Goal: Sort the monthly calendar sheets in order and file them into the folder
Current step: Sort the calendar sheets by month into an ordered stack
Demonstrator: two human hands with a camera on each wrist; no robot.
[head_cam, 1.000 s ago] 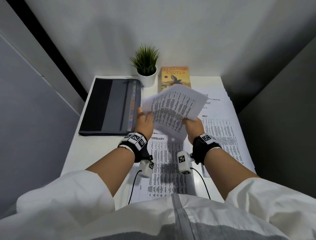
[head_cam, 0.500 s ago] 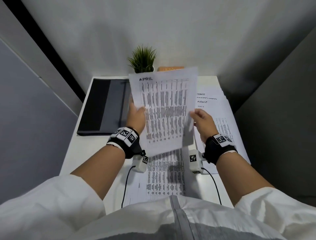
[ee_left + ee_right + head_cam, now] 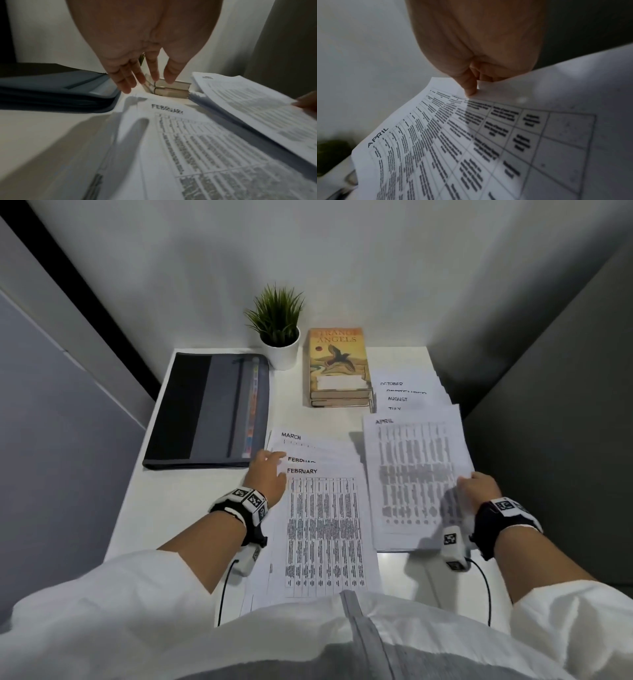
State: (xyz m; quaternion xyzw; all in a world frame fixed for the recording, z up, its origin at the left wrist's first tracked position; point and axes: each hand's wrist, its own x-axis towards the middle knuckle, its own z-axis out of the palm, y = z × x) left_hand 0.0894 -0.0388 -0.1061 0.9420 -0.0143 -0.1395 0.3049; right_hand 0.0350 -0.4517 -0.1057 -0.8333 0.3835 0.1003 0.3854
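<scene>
R hand (image 3: 478, 489) on APRIL sheet (image 3: 414, 474) edge, L hand (image 3: 267, 474) free.

Potted plant (image 3: 278, 332); two stacked books (image 3: 337, 364)

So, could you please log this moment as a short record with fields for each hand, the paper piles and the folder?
left hand: open, fingers reaching over the fanned white February and March sheets
right hand: pinches the white printed April sheet at its right edge
right pile: July, August, October headings visible
dark grey fabric folder: closed, lying left of the sheets
</scene>
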